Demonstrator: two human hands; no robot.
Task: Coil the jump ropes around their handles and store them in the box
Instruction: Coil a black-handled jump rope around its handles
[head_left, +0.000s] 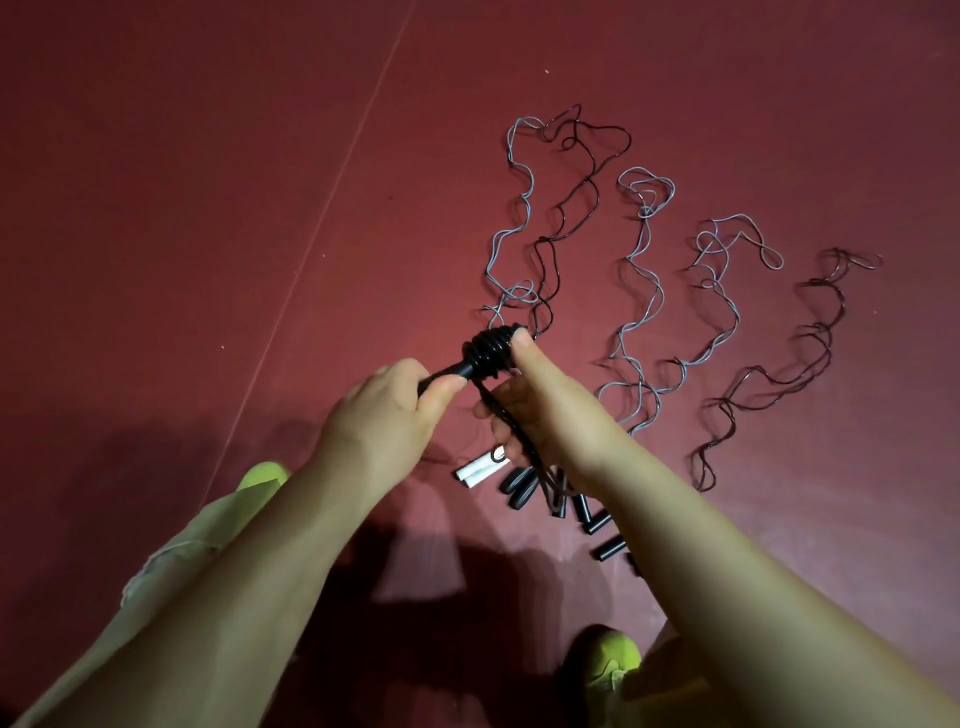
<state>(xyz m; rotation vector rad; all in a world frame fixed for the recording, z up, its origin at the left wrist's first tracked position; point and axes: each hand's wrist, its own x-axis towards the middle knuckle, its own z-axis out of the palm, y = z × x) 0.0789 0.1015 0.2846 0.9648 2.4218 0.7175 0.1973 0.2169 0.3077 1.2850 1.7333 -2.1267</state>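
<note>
My left hand (400, 400) grips the black handles (451, 370) of a jump rope held above the floor. A thick coil of black rope (491, 351) is wound around the handles' far end. My right hand (540, 400) holds that coil, thumb pressed on its tip, and a loose length of black rope (514, 431) runs down under its palm. Several uncoiled grey and black ropes (644, 291) lie in wavy lines on the floor beyond. Their handles lie below my hands, a white pair (478, 470) and several black ones (597, 522). No box is in view.
The floor is dark red matting (208, 208) with a pale seam line (322, 218) running diagonally on the left. My yellow-green shoes (262, 475) (613, 657) stand at the bottom, and light trouser legs show beside them.
</note>
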